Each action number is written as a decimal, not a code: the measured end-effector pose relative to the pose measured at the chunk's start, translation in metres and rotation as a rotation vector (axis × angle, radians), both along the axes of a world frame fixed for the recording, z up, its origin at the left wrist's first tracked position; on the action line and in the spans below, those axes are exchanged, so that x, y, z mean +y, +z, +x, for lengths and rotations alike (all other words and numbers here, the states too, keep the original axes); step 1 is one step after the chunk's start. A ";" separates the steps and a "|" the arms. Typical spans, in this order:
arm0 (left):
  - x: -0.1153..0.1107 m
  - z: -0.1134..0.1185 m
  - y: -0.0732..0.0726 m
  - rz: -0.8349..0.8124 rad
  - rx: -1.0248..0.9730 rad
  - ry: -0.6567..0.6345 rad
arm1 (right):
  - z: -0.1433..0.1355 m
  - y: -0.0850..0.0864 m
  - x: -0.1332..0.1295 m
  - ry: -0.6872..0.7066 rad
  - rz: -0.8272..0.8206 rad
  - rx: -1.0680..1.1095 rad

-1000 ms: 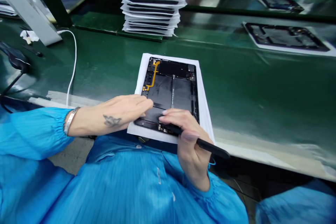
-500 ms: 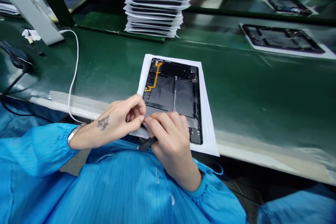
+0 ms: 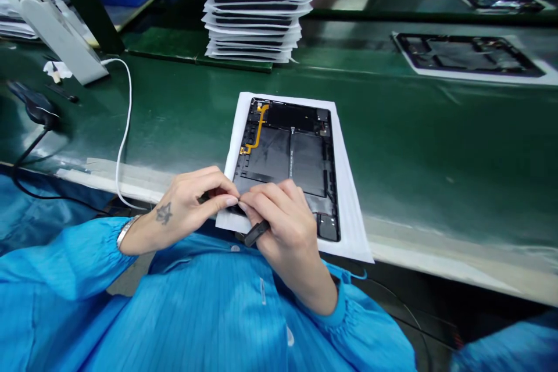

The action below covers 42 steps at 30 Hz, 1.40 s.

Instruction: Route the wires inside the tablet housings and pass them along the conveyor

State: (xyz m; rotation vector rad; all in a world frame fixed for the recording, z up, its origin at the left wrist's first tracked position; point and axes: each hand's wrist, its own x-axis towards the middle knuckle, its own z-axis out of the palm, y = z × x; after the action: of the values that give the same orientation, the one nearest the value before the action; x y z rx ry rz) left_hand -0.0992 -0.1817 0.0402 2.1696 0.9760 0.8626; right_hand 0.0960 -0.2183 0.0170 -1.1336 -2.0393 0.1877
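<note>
An opened tablet (image 3: 305,154) lies on a white foam sheet (image 3: 351,226), its dark inner parts and an orange flex cable (image 3: 260,128) showing. My left hand (image 3: 194,197) is at the tablet's near left corner, thumb and forefinger pinched together. Whatever lies between those fingertips is too small to make out. Touching or almost touching them are the fingertips of my right hand (image 3: 283,221), which is closed over the tablet's near edge. A dark, flat-ended tool (image 3: 256,233) sticks out below the right palm; its other end is hidden in the hand.
Behind the tablet rises a tall stack of white foam sheets (image 3: 257,11) with dark layers between. Another opened tablet (image 3: 471,55) lies at the back right. On the left are a white stand (image 3: 65,40), a white cable (image 3: 126,122) and a black corded device (image 3: 35,106).
My left hand's fingers have straightened and come down closer to the right fingertips. The tool in my right hand has turned, its end shifting right. The view has shifted slightly.
</note>
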 end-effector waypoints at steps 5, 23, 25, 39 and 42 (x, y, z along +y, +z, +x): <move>0.002 -0.004 -0.002 0.130 0.088 -0.027 | 0.004 -0.001 -0.003 0.004 0.059 0.014; 0.019 -0.006 0.020 0.020 0.418 -0.311 | 0.005 -0.003 -0.002 -0.015 0.013 0.050; 0.019 -0.003 0.025 -0.014 0.451 -0.337 | 0.006 -0.003 -0.002 -0.017 0.004 0.027; 0.003 -0.003 0.002 -0.209 -0.053 0.015 | 0.000 -0.003 -0.002 -0.008 0.028 0.007; 0.002 -0.004 0.001 -0.141 -0.075 0.049 | 0.001 -0.002 -0.001 0.009 -0.022 0.082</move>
State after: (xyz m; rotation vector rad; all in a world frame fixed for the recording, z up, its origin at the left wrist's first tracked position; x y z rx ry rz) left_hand -0.1033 -0.1799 0.0408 1.9885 1.0250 0.8649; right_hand 0.0972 -0.2191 0.0145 -1.1124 -1.9747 0.2576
